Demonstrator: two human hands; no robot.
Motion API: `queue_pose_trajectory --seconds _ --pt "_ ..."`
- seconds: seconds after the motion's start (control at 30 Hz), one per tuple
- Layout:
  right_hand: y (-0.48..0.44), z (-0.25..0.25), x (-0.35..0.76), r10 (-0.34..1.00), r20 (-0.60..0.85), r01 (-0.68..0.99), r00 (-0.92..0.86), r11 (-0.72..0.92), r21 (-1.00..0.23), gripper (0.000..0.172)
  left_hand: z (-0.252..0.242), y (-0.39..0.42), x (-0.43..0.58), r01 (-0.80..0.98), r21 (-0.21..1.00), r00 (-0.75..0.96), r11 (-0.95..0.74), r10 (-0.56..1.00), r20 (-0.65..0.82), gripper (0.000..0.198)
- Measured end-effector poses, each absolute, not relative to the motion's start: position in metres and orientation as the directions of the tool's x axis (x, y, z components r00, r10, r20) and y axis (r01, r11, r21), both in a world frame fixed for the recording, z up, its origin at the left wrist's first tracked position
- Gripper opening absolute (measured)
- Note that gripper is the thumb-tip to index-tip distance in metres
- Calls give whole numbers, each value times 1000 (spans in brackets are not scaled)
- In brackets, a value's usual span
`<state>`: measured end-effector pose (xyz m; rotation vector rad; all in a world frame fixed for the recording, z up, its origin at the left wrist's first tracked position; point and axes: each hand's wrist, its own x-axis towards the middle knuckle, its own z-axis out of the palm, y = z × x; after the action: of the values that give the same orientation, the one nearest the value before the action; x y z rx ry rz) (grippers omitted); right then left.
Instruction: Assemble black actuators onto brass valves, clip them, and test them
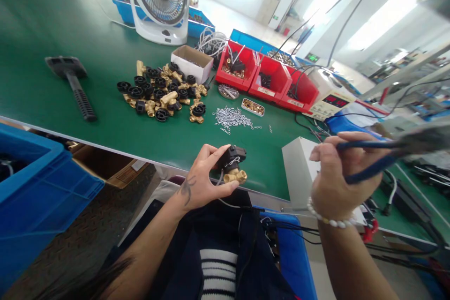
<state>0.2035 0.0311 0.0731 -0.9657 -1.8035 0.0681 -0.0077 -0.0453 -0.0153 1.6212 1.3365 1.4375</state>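
Observation:
My left hand (pixel 202 176) grips a brass valve with a black actuator (pixel 232 164) at the bench's front edge. A silver wire clip shows on the black part, and a cable runs from it. Raised on the right, my right hand (pixel 337 173) is closed around the blue handles of a pair of pliers (pixel 372 154); their dark head points right and is blurred. Beyond my left hand lies a loose pile of silver cotter-type clips (pixel 232 118). Farther left is a heap of brass valve bodies with black caps (pixel 161 91).
Red bins (pixel 270 79) line the back, beside a power supply (pixel 330 98) with a lit display. A small tray of brass pieces (pixel 253 107), a white carton (pixel 191 65), a fan (pixel 161 0) and a black T-shaped tool (pixel 75 86) stand or lie around. A grey box (pixel 298 168) rises near my right hand.

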Motion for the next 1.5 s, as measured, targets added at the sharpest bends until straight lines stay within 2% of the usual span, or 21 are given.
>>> queue_pose_trajectory --seconds 0.03,0.07,0.13,0.17,0.2,0.23,0.3,0.33,0.37,0.4,0.47,0.5,0.53,0.6,0.67,0.73,0.83,1.1,1.27,1.5 --pt "31 70 203 646 747 577 -157 673 -462 16 -15 -45 -8 294 901 -89 -318 930 357 74" --pt "31 67 204 677 676 594 -290 682 -427 15 -15 -45 -8 294 903 -88 -313 932 352 74" --pt "32 64 205 689 368 615 -624 724 -312 13 -14 -44 -8 298 905 -85 -305 935 344 73" --pt "33 64 206 670 258 612 -696 741 -276 14 -15 -44 -8 301 903 -84 -305 935 344 72" --pt "34 65 207 675 263 619 -690 738 -270 15 -15 -44 -7 305 900 -84 -312 932 351 72" --pt "35 66 207 694 391 628 -604 717 -304 14 -16 -44 -7 308 895 -87 -321 928 363 72" --pt "33 66 206 681 684 593 -262 673 -442 14 -17 -44 -6 308 889 -92 -339 919 382 71" --pt "32 65 204 662 741 560 -112 658 -503 14 -17 -44 -6 308 887 -95 -343 917 387 71" --pt "29 62 203 672 736 535 -81 653 -536 13 -17 -45 -6 310 888 -97 -341 918 386 71" --pt "27 59 201 711 680 535 -179 651 -540 10 -17 -45 -6 311 891 -93 -332 922 376 71" --pt "23 55 201 755 398 585 -522 656 -477 6 -15 -45 -7 307 897 -85 -317 930 358 72" --pt "23 55 201 740 257 603 -622 662 -445 7 -15 -46 -7 306 899 -81 -312 933 351 73" --pt "23 57 202 734 188 614 -652 657 -436 8 -14 -46 -7 309 899 -75 -309 935 347 73" --pt "26 63 202 777 262 602 -573 615 -509 13 -14 -46 -5 328 887 -82 -326 925 371 73" --pt "29 68 198 788 329 517 -521 598 -613 20 -15 -47 -3 372 858 -92 -354 906 414 73" --pt "31 69 192 730 321 415 -603 631 -655 20 -15 -47 0 410 830 -95 -379 887 452 72" --pt "31 63 182 602 302 335 -739 718 -610 15 -15 -47 1 432 807 -89 -402 872 482 69" --pt "38 61 177 411 459 177 -787 864 -471 22 -11 -46 0 474 778 -42 -413 871 489 71" --pt "32 61 168 462 445 245 -767 852 -463 23 -9 -48 2 502 753 -64 -426 850 523 69" --pt "12 85 173 689 280 543 -669 709 -450 11 -11 -47 4 506 754 -51 -418 859 510 61"
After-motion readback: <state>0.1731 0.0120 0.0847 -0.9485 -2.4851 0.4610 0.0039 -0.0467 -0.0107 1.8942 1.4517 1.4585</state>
